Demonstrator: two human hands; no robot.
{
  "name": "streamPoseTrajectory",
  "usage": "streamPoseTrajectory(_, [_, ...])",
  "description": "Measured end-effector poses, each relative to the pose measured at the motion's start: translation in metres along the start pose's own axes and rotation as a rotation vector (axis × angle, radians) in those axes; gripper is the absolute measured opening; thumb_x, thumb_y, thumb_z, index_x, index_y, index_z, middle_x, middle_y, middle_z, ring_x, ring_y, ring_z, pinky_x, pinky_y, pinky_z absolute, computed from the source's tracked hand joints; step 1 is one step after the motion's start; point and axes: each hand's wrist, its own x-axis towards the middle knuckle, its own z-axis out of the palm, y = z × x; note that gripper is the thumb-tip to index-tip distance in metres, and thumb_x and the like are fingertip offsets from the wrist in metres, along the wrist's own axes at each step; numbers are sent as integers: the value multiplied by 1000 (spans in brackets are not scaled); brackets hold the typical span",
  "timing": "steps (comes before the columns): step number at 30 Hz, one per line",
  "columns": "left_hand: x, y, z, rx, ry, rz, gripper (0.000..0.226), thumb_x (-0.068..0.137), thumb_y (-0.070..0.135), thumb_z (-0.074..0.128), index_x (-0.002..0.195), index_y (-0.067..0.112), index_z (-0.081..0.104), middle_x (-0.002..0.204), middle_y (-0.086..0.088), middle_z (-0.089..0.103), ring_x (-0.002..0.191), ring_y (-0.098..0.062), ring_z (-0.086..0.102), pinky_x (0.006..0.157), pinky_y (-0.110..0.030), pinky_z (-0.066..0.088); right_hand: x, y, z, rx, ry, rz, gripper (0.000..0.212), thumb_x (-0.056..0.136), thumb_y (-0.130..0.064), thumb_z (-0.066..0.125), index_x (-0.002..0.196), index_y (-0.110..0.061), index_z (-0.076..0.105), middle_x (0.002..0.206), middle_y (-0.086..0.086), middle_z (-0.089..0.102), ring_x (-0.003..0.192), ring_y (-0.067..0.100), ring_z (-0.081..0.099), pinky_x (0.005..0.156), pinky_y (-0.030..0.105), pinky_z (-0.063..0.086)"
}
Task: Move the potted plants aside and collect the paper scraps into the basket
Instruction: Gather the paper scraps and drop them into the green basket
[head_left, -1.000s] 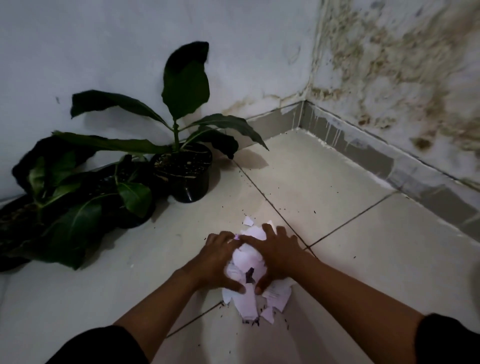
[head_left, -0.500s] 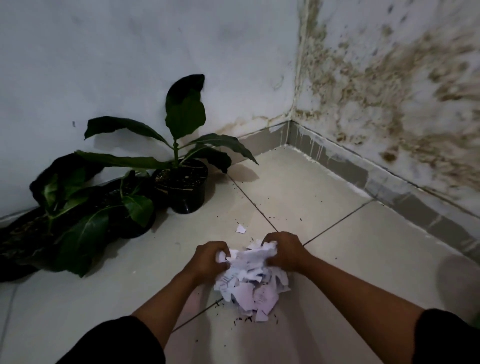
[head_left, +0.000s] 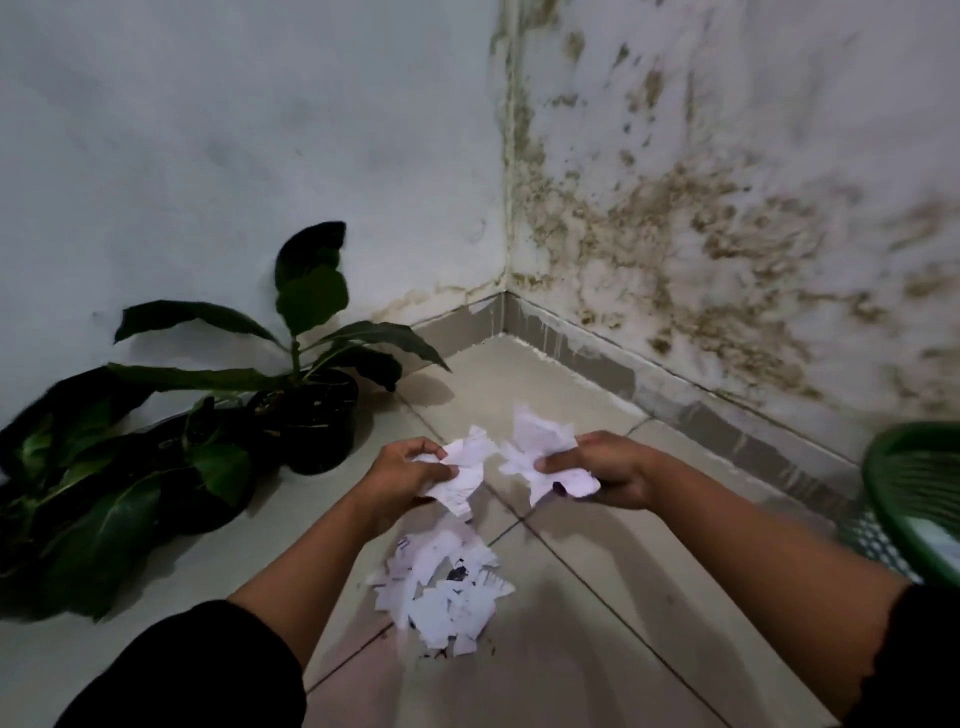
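My left hand (head_left: 410, 470) grips a bunch of white paper scraps (head_left: 465, 467) above the floor. My right hand (head_left: 605, 470) grips a second bunch of scraps (head_left: 535, 449) just to the right of it. Below both hands a pile of torn paper scraps (head_left: 447, 590) lies on the tiled floor. A green basket (head_left: 906, 483) shows at the right edge, partly cut off. Potted plants stand against the left wall: one upright in a black pot (head_left: 319, 415), others with dark leaves (head_left: 104, 493) further left.
The room corner with a stained right wall (head_left: 701, 234) and a grey skirting (head_left: 675, 400) lies ahead. Pale floor tiles (head_left: 597, 649) with specks of soil spread around the scrap pile.
Both hands have lifted off the floor, each with a bunch of scraps, and drawn apart. Part of the pile stays on the floor. The view has tilted up and the basket has come into sight.
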Motion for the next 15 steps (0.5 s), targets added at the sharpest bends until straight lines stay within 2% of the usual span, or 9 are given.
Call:
streamPoseTrajectory(5, [2,48,88,-209,-213,90,18,83,-6,61,81,11,56,87,-13,64,68,-18,63,56,-21,54,-80,-46,-54,32,74,-193,7,86,1,59,92,0,63,76,10,71,63,14,68,53,20,52])
streamPoseTrajectory(7, [0,65,139,-304,-357,113,14,84,-9,58,88,5,58,93,-17,63,69,-19,67,65,-27,57,-124,-57,-87,81,160,-286,11,80,-4,62,91,-3,64,75,7,71,63,12,67,56,20,54])
streamPoseTrajectory(9, [-3,78,173,-380,-466,131,19,84,-9,55,99,0,58,103,-21,63,80,-22,68,77,-34,57,-157,-62,-115,128,250,-326,16,81,-7,60,96,-3,62,74,6,71,61,12,67,54,19,53])
streamPoseTrajectory(11, [-15,88,219,-394,-578,111,14,83,-10,56,85,4,58,101,-21,62,90,-28,64,93,-42,49,-193,-49,-150,207,372,-303,19,85,-8,58,102,0,60,71,9,70,56,16,66,53,21,54])
streamPoseTrajectory(12, [-22,91,241,-379,-602,105,18,82,-10,57,76,7,57,95,-20,62,88,-29,62,97,-45,45,-208,-37,-166,267,422,-257,21,85,-9,58,103,2,60,72,13,70,57,19,67,56,25,56])
streamPoseTrajectory(13, [-28,94,261,-377,-625,103,22,82,-11,57,71,9,55,90,-19,63,85,-29,61,95,-46,45,-221,-23,-180,293,479,-204,23,85,-8,58,105,4,60,75,16,70,58,22,67,59,28,57])
streamPoseTrajectory(15, [-42,99,290,-366,-674,107,23,82,-11,57,71,9,55,90,-18,63,81,-27,61,79,-36,52,-232,6,-202,187,651,-65,28,85,-2,61,111,9,60,84,20,70,63,22,68,65,30,58])
